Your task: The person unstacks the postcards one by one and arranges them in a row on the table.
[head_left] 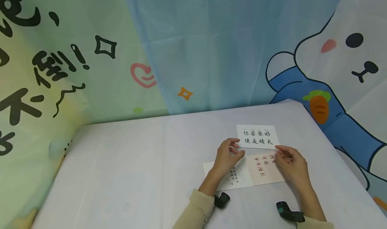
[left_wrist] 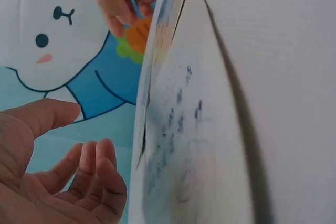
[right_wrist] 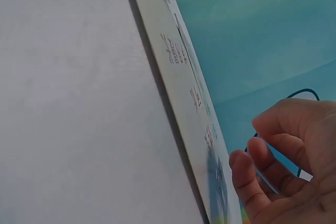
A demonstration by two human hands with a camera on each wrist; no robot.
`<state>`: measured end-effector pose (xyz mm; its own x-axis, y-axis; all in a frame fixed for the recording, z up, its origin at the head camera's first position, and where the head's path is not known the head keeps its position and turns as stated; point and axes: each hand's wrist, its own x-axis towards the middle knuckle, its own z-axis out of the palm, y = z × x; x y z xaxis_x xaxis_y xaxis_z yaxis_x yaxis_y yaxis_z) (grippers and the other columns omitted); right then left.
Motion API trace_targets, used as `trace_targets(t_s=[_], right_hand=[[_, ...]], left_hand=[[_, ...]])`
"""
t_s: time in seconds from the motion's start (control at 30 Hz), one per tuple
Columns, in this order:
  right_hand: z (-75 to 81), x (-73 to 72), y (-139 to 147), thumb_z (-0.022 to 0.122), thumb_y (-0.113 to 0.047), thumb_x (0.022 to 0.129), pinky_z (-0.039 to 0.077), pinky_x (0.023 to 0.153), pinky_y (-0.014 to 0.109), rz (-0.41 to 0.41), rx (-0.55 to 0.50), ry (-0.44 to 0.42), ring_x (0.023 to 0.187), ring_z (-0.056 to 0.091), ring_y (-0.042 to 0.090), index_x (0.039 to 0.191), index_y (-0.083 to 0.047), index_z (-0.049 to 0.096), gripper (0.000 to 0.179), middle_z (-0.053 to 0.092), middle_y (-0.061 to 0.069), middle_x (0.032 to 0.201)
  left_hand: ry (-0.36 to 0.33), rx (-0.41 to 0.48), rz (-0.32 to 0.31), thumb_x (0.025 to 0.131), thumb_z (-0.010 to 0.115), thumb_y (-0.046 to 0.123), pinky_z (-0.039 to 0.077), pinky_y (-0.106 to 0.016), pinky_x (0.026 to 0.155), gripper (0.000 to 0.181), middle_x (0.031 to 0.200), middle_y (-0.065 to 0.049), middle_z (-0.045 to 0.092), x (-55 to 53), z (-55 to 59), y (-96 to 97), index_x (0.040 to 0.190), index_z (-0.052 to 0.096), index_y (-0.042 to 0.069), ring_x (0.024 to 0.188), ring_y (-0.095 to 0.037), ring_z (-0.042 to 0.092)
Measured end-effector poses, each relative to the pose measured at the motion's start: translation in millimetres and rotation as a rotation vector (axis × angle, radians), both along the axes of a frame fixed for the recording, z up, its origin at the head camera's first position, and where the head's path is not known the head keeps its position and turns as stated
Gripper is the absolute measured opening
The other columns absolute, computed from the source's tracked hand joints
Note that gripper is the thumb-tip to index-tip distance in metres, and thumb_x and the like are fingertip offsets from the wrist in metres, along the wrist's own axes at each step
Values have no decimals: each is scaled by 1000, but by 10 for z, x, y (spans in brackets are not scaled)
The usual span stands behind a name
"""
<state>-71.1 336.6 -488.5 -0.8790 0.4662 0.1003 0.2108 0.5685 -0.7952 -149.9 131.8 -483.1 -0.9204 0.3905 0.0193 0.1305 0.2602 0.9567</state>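
Three printed cards lie together on the white cloth. The far white card (head_left: 257, 142) bears two rows of black Chinese characters. Nearer me are a white card (head_left: 242, 180) with small dark writing, at left, and a cream card (head_left: 263, 175) with reddish-brown writing, at right. My left hand (head_left: 225, 155) hovers by the far card's left edge and covers part of the near white card. By the far card's lower right corner is my right hand (head_left: 293, 165), over the cream card's edge. The wrist views show a gap between thumb and loosely bent fingers on both hands, nothing held.
White cloth (head_left: 127, 165) covers the table, which ends at a printed curtain (head_left: 208, 54) behind. A cartoon bear (head_left: 335, 64) is printed at the right. Dark wrist cameras (head_left: 222, 200) sit on both wrists.
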Motion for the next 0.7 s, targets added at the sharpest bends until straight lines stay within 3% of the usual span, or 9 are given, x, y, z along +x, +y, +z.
trace_targets(t_s=[0.3, 0.47, 0.7], right_hand=[[-39, -112, 78, 58, -11, 94, 40, 64, 6, -86, -20, -25, 78, 47, 0, 122, 1, 63, 30, 61, 15, 106], [-44, -157, 98, 59, -11, 94, 41, 60, 8, -172, -89, -61, 76, 48, 3, 124, 1, 62, 32, 61, 12, 107], [-117, -173, 105, 59, -10, 93, 40, 53, 13, -191, -96, -114, 71, 48, 8, 128, 3, 60, 38, 58, 11, 99]], left_hand=[[-57, -28, -37, 89, 70, 15, 47, -16, 77, 44, 110, -1, 59, -60, -96, 20, 130, 57, 8, 86, -1, 56], [-36, -56, -53, 89, 69, 14, 46, -15, 75, 46, 115, -3, 60, -128, -140, 9, 132, 55, 6, 84, 0, 57], [-17, -133, -71, 89, 69, 16, 44, -15, 77, 51, 119, -4, 56, -154, -193, -33, 136, 54, 4, 83, 0, 52]])
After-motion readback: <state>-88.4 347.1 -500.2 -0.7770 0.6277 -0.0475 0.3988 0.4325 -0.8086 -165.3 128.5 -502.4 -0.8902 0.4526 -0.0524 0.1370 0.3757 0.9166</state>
